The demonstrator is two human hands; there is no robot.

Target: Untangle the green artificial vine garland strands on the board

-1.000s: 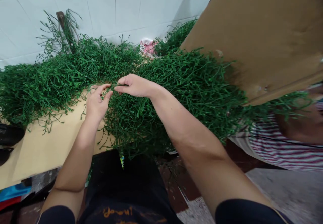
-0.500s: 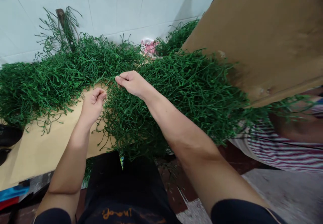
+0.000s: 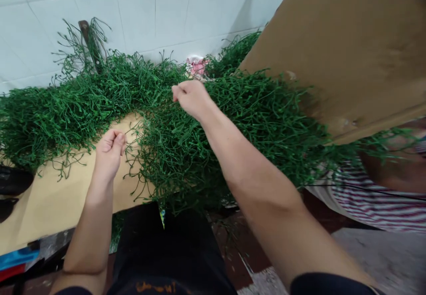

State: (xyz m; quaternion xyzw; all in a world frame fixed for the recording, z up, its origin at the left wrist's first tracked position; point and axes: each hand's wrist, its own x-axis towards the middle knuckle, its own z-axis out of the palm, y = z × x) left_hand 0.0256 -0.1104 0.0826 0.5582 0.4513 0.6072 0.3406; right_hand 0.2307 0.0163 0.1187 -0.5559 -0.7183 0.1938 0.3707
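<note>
Thin green stems with small knobbed tips lie in thick, tangled heaps. One heap of stems (image 3: 226,131) is under and around my right forearm; another long heap (image 3: 76,100) runs along the wall to the left. My right hand (image 3: 193,97) is closed in a pinch above the upper edge of the nearer heap, and what its fingers hold is hidden. Lower and to the left, my left hand (image 3: 111,148) is closed, thumb against fingers, over the tan board (image 3: 66,197). A thin green stem (image 3: 132,128) appears to run from its fingertips toward the heap.
White wall tiles (image 3: 199,11) rise behind the heaps. A brown flat tool or strip (image 3: 88,40) stands among the stems. The big cardboard panel (image 3: 346,51) leans at the right, near a person in a striped garment (image 3: 382,202). Black objects (image 3: 15,180) sit at the left edge.
My hands have moved apart: the right went up and to the right over the heap, the left down and to the left. The view has shifted slightly.
</note>
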